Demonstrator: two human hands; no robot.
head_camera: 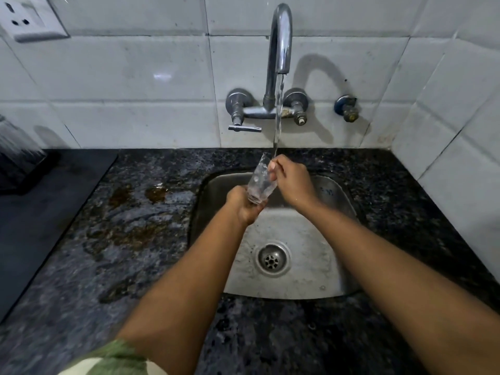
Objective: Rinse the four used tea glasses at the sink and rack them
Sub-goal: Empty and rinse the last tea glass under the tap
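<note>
A clear tea glass (260, 180) is tilted over the steel sink (319, 277), its mouth up under the running stream of water (278, 123) from the curved tap (280, 41). My left hand (243, 205) grips the glass by its base. My right hand (290, 178) holds the rim, fingers curled at the mouth with the thumb on the outside. No other glass shows in this view.
Dark speckled granite counter (130, 239) surrounds the sink, wet, with brown spills at the left. A black mat (40, 212) with a dark rack-like object (16, 155) sits at the far left. Tap handles (243, 128) and a valve (347, 108) stick out from the tiled wall.
</note>
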